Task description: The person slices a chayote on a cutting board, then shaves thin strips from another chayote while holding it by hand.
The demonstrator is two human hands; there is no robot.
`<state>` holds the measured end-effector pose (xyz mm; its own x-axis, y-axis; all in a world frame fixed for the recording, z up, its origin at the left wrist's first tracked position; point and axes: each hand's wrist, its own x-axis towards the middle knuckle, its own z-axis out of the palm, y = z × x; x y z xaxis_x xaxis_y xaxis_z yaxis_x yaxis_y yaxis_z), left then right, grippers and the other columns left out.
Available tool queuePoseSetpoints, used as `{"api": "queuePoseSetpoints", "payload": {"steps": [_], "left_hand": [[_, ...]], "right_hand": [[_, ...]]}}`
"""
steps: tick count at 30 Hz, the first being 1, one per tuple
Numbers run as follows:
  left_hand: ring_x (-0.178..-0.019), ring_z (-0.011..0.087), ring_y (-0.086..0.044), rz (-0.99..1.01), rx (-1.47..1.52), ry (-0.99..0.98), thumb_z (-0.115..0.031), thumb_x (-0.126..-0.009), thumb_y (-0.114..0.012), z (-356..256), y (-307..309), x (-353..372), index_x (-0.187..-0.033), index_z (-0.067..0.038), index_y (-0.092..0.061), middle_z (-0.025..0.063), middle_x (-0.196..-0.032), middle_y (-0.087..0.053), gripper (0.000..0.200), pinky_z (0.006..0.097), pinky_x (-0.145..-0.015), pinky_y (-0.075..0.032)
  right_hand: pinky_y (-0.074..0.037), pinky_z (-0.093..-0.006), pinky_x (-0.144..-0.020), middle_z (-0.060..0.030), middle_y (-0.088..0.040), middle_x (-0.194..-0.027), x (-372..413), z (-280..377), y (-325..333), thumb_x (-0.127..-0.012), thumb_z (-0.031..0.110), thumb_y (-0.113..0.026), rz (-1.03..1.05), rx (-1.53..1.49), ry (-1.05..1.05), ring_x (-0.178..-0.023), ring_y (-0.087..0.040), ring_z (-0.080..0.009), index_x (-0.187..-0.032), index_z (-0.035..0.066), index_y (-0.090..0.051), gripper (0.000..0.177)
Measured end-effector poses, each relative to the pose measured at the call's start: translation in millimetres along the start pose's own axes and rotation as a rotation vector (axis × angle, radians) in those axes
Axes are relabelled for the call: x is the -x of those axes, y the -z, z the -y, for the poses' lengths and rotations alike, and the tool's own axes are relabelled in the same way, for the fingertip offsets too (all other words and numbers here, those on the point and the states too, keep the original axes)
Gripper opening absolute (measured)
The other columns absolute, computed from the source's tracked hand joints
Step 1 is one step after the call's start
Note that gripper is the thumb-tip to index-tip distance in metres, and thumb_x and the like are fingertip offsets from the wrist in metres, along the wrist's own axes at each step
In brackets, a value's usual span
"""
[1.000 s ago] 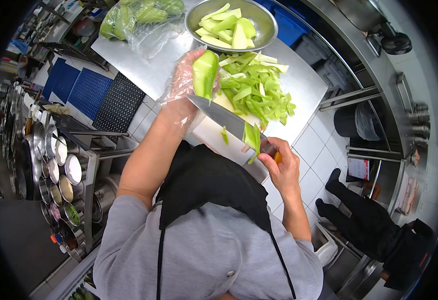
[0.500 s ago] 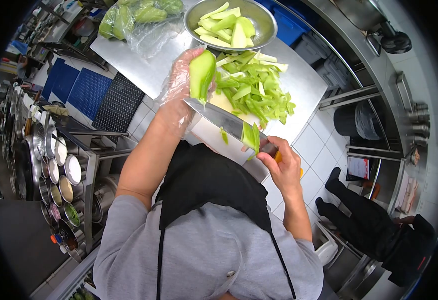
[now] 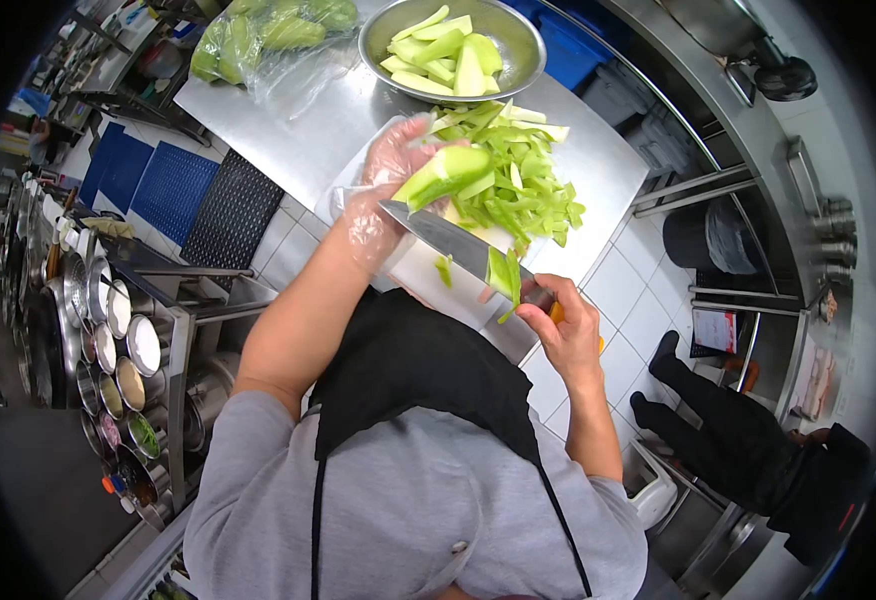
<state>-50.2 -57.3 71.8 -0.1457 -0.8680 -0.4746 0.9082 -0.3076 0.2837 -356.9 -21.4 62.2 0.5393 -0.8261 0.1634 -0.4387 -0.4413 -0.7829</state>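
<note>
My left hand [image 3: 390,175], in a clear plastic glove, is closed on a partly peeled green gourd [image 3: 448,176] tilted to the right above the cutting board. A wide kitchen knife [image 3: 448,240] has its handle in my bare right hand [image 3: 570,322], with its tip just under the gourd's lower end. On the blade near the handle clings a piece of green peel [image 3: 503,272]. Beneath both hands lies a white cutting board [image 3: 423,278] with a small green scrap on it. Right of the gourd a heap of green peelings [image 3: 528,190] spreads over the board and metal table.
A metal bowl [image 3: 523,50] of pale green gourd pieces stands at the table's back. Left of it lies a plastic bag [image 3: 268,45] of green gourds. Several sauce and topping tins [image 3: 145,343] line the left counter. A person in black [image 3: 728,440] stands at right.
My left hand has turned the gourd from upright to slanting rightward, its upper end swinging over the peelings. The knife stays nearly in place, with the peel still on its blade.
</note>
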Motion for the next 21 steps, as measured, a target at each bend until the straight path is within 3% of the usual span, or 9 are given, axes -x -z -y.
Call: {"api": "queuePoseSetpoints", "payload": {"steps": [2,5,6,9,12,18,21], "left_hand": [[-0.081,0.0278,-0.073,0.009,0.053,0.08,-0.048,-0.096,-0.053,12,-6,4,-0.118,0.008,-0.066,0.0205,-0.104,-0.074,0.062,0.035,-0.071,-0.06],[-0.083,0.0295,-0.073,0.378,0.124,0.25,-0.045,-0.097,-0.052,23,39,-22,-0.12,0.008,-0.066,0.0212,-0.104,-0.074,0.059,0.038,-0.074,-0.06],[-0.089,0.0299,-0.073,0.282,0.075,0.151,-0.044,-0.098,-0.051,32,35,-21,-0.121,0.007,-0.066,0.0209,-0.104,-0.074,0.057,0.0387,-0.078,-0.059],[-0.091,0.0282,-0.072,0.187,0.068,0.127,-0.042,-0.099,-0.052,41,20,-16,-0.12,0.004,-0.068,0.0199,-0.105,-0.074,0.053,0.0384,-0.078,-0.059],[-0.089,0.0256,-0.072,0.143,0.048,0.021,-0.032,-0.099,-0.058,46,10,-13,-0.119,0.001,-0.067,0.0183,-0.106,-0.073,0.04,0.037,-0.077,-0.059],[-0.091,0.0223,-0.071,0.137,0.124,-0.087,-0.009,-0.092,-0.065,26,3,-8,-0.119,0.004,-0.063,0.0164,-0.108,-0.07,0.03,0.0295,-0.07,-0.058],[-0.089,0.022,-0.07,0.343,0.218,-0.066,-0.012,-0.091,-0.064,14,0,-10,-0.121,0.007,-0.062,0.0172,-0.108,-0.07,0.035,0.0272,-0.065,-0.057]], "right_hand": [[-0.051,-0.0297,-0.057,-0.0052,-0.076,-0.093,4,-2,0,-0.084,0.028,-0.084,0.0,-0.002,-0.018,-0.06,-0.063,-0.0153,-0.113,0.002,-0.063,0.044],[-0.051,-0.0297,-0.057,-0.004,-0.076,-0.093,9,-1,5,-0.085,0.028,-0.084,0.028,0.031,-0.07,-0.06,-0.063,-0.0154,-0.112,0.002,-0.063,0.043],[-0.051,-0.0298,-0.057,-0.0036,-0.076,-0.093,11,-3,5,-0.085,0.027,-0.084,0.029,0.042,-0.069,-0.059,-0.063,-0.0155,-0.112,0.002,-0.063,0.042],[-0.051,-0.0301,-0.056,-0.0029,-0.075,-0.093,14,-7,8,-0.085,0.027,-0.083,0.026,0.062,-0.073,-0.059,-0.062,-0.0157,-0.112,0.003,-0.063,0.041],[-0.051,-0.0303,-0.056,-0.0028,-0.075,-0.092,15,-6,11,-0.085,0.028,-0.083,0.019,0.054,-0.087,-0.058,-0.062,-0.0158,-0.112,0.003,-0.063,0.041],[-0.051,-0.0299,-0.056,-0.0032,-0.075,-0.092,13,-6,9,-0.084,0.028,-0.084,0.003,0.007,-0.073,-0.059,-0.062,-0.0151,-0.112,0.003,-0.063,0.043],[-0.051,-0.0297,-0.057,-0.0043,-0.075,-0.092,11,-4,7,-0.084,0.028,-0.085,0.004,0.003,-0.04,-0.06,-0.063,-0.0151,-0.113,0.002,-0.063,0.044]]}}
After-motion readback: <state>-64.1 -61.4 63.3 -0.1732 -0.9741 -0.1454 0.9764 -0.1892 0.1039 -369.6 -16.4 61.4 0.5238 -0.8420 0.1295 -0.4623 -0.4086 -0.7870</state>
